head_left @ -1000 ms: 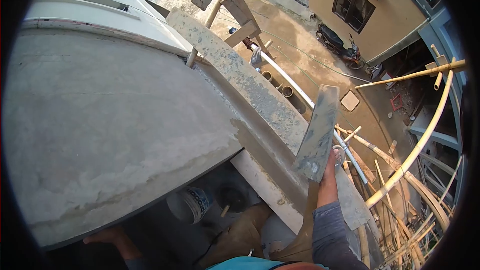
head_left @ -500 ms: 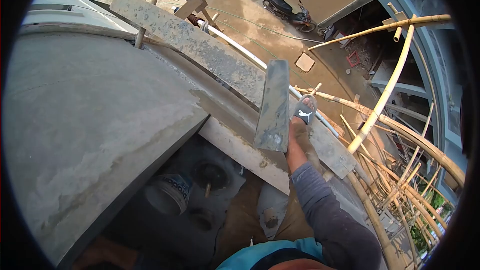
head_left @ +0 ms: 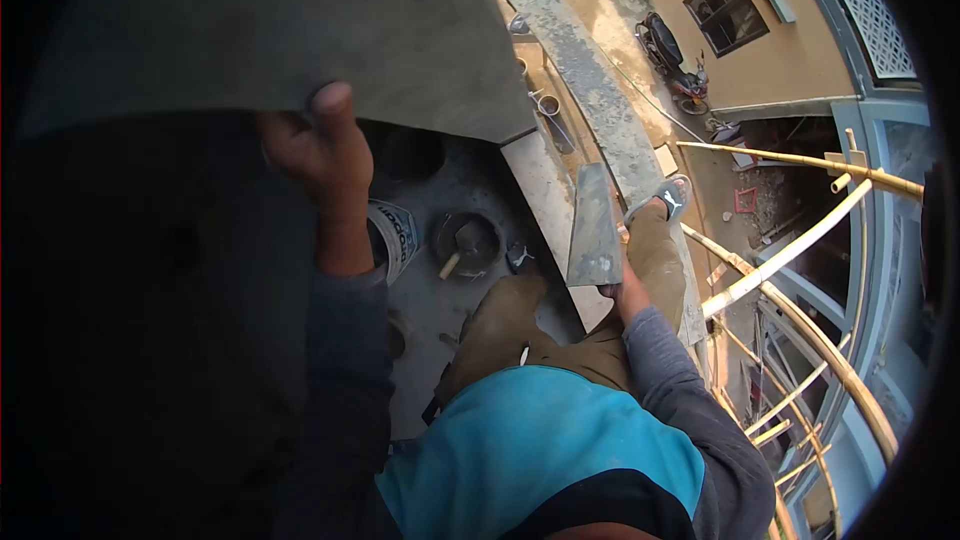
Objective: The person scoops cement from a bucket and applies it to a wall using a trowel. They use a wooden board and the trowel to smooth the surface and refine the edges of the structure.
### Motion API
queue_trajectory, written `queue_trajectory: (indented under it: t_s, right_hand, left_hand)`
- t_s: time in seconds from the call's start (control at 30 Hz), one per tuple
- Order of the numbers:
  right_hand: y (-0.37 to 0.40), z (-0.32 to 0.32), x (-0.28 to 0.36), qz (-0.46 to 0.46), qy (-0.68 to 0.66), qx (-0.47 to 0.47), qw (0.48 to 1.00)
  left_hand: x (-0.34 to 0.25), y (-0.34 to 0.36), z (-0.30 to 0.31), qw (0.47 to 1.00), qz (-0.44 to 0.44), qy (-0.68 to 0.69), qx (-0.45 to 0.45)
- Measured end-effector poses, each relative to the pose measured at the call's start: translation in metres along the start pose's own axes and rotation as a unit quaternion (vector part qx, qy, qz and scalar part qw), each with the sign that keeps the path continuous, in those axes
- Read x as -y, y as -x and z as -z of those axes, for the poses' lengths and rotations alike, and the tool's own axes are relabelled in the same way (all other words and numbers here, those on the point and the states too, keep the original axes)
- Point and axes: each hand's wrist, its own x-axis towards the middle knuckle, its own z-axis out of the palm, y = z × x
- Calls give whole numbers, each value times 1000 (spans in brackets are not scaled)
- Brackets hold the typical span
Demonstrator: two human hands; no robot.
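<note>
Head view: tool [head_left: 452, 262] in dark bucket [head_left: 437, 240], between white bucket [head_left: 395, 232] and float [head_left: 593, 225]

top [head_left: 530, 440]: is showing teal across the chest, with a dark band and an orange edge running along the bottom
left sleeve [head_left: 340, 360]: is running long and dark grey, ending at the wrist
right sleeve [head_left: 680, 390]: is showing the same grey, lighter in the sun
trousers [head_left: 500, 325]: are looking khaki-brown and dusty
sandal [head_left: 672, 195]: is showing grey, carrying a small white mark on the strap
left hand [head_left: 320, 145]: is going bare
right hand [head_left: 612, 290]: is going bare
</note>
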Motion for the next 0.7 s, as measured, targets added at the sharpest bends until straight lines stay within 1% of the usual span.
queue_trajectory:
  t_s: [0.03, 0.07, 0.1, 0.13, 0.2, 0.23, 0.27, 0.33, 0.37, 0.4, 0.43, 0.47, 0.5, 0.57, 0.6, 0.67, 0.7]
  right_hand:
    - [3, 0, 6, -31, 26, -1, 999]
    - [9, -5, 8, -47, 57, 7, 997]
    - [14, -10, 12, -36, 60, 34, 997]
    - [20, -10, 15, -25, 59, 57, 996]
    - [11, 9, 22, -36, 75, 69, 994]
    - [9, 19, 23, -40, 70, 78, 994]
    - [16, 25, 23, -49, 85, 72, 993]
    - [36, 28, 27, -40, 27, 70, 996]
    - [53, 23, 23, -15, 5, -37, 999]
    - [65, 18, 17, 13, -15, -142, 990]
    - [59, 40, 14, 8, -1, -149, 989]
    - [48, 77, 16, -22, 7, -139, 990]
    - [32, 99, 20, -53, 15, -131, 990]
    - [11, 111, 12, -67, 53, -150, 985]
    - [4, 119, 6, -72, 71, -160, 982]
    - [-12, 131, -8, -87, 104, -168, 977]
    - [-18, 136, -16, -95, 119, -170, 974]
  left_hand:
    - [4, 1, 15, 997, 15, 55, 46]
    - [7, 5, 32, 998, 2, -32, 51]
    - [12, 11, 49, 992, -7, -112, 59]
    - [24, 24, 68, 991, 7, -129, 44]
    - [57, 68, 101, 986, 122, -106, -29]
    - [63, 96, 116, 966, 241, -61, -66]
    - [69, 128, 131, 929, 357, -12, -102]
    - [111, 217, 165, 890, 415, -187, -35]
    - [116, 253, 175, 850, 471, -236, 21]
    - [124, 291, 182, 802, 522, -279, 78]
    - [155, 358, 190, 790, 530, -289, 102]
    - [178, 418, 196, 777, 541, -297, 127]
    - [185, 443, 195, 766, 557, -297, 124]
    - [198, 496, 191, 646, 575, -403, 299]
    - [205, 521, 188, 634, 589, -396, 306]
    - [234, 564, 179, 614, 553, -404, 392]
    - [247, 589, 175, 657, 491, -416, 393]
